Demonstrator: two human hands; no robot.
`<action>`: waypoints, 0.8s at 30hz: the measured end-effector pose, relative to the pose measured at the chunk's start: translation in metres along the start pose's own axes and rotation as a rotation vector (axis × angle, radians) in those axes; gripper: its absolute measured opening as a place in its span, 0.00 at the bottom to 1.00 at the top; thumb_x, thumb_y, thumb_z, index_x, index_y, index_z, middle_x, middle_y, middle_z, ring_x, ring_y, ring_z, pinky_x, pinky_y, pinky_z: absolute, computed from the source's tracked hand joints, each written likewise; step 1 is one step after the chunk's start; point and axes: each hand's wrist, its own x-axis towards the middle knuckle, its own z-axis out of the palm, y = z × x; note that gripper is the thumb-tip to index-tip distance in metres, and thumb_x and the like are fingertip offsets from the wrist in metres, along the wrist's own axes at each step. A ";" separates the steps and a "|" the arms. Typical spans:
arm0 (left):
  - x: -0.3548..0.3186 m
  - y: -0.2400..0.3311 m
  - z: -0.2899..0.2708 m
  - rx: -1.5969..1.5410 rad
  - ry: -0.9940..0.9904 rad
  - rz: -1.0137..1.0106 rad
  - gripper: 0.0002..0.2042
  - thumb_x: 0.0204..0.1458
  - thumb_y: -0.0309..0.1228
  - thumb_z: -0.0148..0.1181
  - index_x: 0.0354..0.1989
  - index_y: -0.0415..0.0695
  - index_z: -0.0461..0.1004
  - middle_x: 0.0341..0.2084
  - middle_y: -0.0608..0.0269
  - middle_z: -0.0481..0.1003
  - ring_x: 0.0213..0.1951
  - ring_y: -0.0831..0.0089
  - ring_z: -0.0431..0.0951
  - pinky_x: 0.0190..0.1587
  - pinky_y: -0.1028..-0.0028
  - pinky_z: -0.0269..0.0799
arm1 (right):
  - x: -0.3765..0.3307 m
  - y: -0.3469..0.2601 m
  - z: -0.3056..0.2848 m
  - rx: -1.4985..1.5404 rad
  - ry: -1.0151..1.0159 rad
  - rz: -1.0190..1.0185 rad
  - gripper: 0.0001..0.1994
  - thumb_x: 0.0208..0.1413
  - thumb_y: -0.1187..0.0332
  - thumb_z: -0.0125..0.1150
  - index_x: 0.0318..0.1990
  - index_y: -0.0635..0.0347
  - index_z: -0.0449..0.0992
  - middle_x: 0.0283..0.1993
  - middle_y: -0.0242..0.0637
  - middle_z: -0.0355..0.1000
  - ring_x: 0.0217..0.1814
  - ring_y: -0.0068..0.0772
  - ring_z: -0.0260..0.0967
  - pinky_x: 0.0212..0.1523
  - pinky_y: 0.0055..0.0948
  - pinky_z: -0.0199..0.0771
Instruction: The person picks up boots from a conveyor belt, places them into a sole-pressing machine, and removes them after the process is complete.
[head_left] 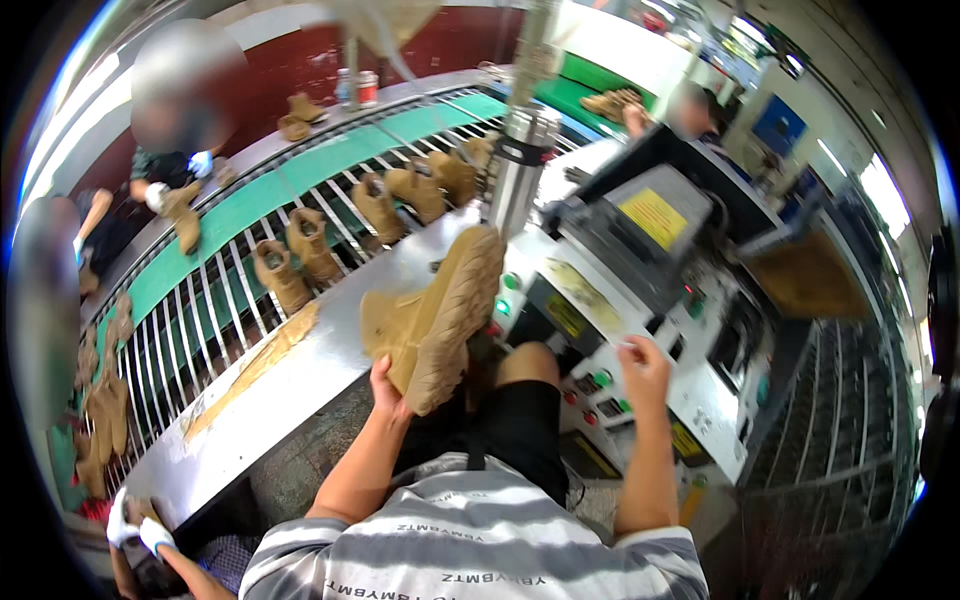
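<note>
I held a tan boot [415, 340] in my left hand [389, 395], tilted, its chunky, treaded brown sole turned rightward.

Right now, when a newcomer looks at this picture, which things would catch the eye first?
Probably first the tan boot near the middle, held in the left hand with its chunky sole facing right. Next may be the bright green belt at upper left, with other boots standing alongside it. The yellow label on the grey machine, right of centre, also stands out.
</note>
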 end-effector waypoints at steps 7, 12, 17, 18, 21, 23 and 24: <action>-0.057 0.171 -0.137 0.258 0.445 0.411 0.32 0.44 0.37 0.61 0.59 0.36 0.63 0.54 0.51 0.71 0.55 0.53 0.71 0.61 0.56 0.65 | 0.012 0.176 -0.016 -0.804 0.153 0.106 0.20 0.54 0.61 0.57 0.51 0.64 0.73 0.57 0.50 0.66 0.57 0.55 0.63 0.57 0.46 0.64; -0.080 0.267 -0.175 0.290 0.676 0.653 0.27 0.47 0.32 0.59 0.57 0.36 0.65 0.52 0.53 0.72 0.55 0.57 0.70 0.62 0.58 0.63 | 0.005 0.171 0.003 -0.819 0.230 0.024 0.14 0.57 0.64 0.56 0.47 0.64 0.74 0.50 0.47 0.70 0.53 0.53 0.66 0.52 0.44 0.66; -0.043 0.343 -0.183 0.484 0.742 0.820 0.23 0.47 0.28 0.61 0.54 0.37 0.67 0.48 0.55 0.74 0.50 0.62 0.74 0.55 0.63 0.69 | 0.014 0.168 -0.002 -0.822 0.166 0.062 0.13 0.57 0.65 0.55 0.43 0.65 0.74 0.46 0.46 0.71 0.50 0.51 0.66 0.50 0.42 0.66; -0.028 0.356 -0.181 0.537 0.764 0.850 0.23 0.47 0.27 0.61 0.53 0.37 0.68 0.47 0.56 0.74 0.49 0.63 0.75 0.53 0.64 0.71 | 0.013 0.170 -0.005 -0.824 0.156 0.049 0.12 0.58 0.66 0.55 0.43 0.66 0.74 0.46 0.46 0.71 0.50 0.51 0.66 0.50 0.42 0.66; 0.022 0.385 -0.198 0.765 0.862 0.904 0.21 0.44 0.25 0.65 0.48 0.37 0.71 0.43 0.58 0.76 0.43 0.67 0.77 0.47 0.68 0.73 | 0.015 0.175 -0.008 -0.855 0.139 0.013 0.11 0.59 0.68 0.54 0.42 0.68 0.74 0.44 0.47 0.70 0.49 0.50 0.66 0.50 0.40 0.67; 0.044 0.397 -0.221 1.022 0.918 0.906 0.22 0.43 0.27 0.67 0.49 0.38 0.72 0.43 0.57 0.77 0.43 0.68 0.77 0.47 0.70 0.72 | 0.017 0.163 0.002 -0.826 0.152 -0.016 0.11 0.59 0.68 0.53 0.42 0.68 0.74 0.44 0.47 0.70 0.48 0.51 0.66 0.50 0.41 0.67; 0.055 0.399 -0.236 1.120 0.918 0.895 0.22 0.42 0.28 0.67 0.49 0.38 0.72 0.43 0.56 0.77 0.43 0.68 0.77 0.47 0.70 0.72 | 0.017 0.159 0.006 -0.817 0.163 -0.026 0.11 0.59 0.68 0.53 0.42 0.68 0.74 0.43 0.48 0.70 0.48 0.51 0.67 0.50 0.41 0.67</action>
